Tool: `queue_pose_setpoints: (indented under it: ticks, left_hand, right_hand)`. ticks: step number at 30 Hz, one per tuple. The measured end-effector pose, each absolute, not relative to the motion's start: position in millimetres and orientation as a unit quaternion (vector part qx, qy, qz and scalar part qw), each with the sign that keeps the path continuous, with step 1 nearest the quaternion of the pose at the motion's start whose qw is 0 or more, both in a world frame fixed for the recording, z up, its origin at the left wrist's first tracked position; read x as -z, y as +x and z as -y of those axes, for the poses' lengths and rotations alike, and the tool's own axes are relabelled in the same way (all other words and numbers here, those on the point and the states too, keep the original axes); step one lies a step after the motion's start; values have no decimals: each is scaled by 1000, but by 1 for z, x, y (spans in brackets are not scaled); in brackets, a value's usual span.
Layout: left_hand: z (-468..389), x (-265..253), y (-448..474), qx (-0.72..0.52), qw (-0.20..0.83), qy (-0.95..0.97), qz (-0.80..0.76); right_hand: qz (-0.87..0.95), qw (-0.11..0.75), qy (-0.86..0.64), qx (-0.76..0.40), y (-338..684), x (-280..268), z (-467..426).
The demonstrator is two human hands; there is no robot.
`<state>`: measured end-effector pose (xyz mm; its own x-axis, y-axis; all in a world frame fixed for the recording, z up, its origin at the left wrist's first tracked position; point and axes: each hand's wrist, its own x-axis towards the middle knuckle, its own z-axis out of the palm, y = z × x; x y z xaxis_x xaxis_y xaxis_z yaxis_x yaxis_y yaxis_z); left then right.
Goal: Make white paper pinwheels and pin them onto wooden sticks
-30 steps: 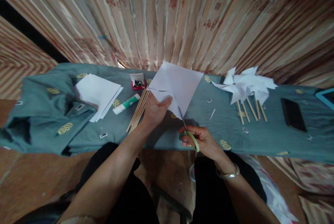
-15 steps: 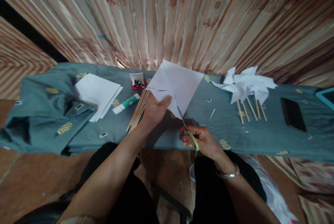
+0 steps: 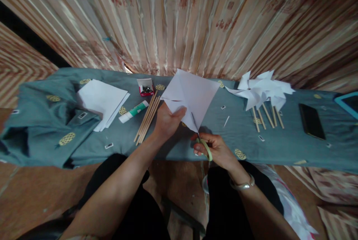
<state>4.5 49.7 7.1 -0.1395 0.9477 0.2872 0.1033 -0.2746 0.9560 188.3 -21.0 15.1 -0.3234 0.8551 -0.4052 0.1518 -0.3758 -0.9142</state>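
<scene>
My left hand (image 3: 170,120) pinches a square sheet of white paper (image 3: 197,92) between thumb and fingers, holding it above the table. A slit shows in the sheet's left side, near my thumb. My right hand (image 3: 214,148) is closed around the light green handles of a pair of scissors (image 3: 207,149). Their blades reach into the sheet at its near corner, pointing up toward its middle. Part of the blades is hidden by the paper. Beneath and left of my left hand lies a bundle of thin wooden sticks (image 3: 147,120).
On the cloth-covered table (image 3: 173,152) are a glue stick (image 3: 134,111), a small red box of metal pins (image 3: 145,87) and stacked white paper (image 3: 103,100) at left. Several white paper pinwheels (image 3: 263,90) on sticks, a black phone (image 3: 311,121) and a blue-edged object (image 3: 346,105) lie at right.
The scissors have gone deeper into the sheet's near corner, with less blade showing below it. The sheet and my left hand have shifted slightly down and toward the right hand.
</scene>
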Motion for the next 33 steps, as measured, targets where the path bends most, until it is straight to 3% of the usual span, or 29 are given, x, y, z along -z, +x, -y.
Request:
queue_pose_setpoints:
  ticks: [18, 33]
  left_hand:
    - [-50, -5, 4, -583, 363, 544, -481]
    - [-41, -5, 11, -568, 390, 538, -485]
  right_hand:
    - [446, 272, -530, -668, 185, -18, 19]
    - [537, 270, -517, -610, 188, -14, 20]
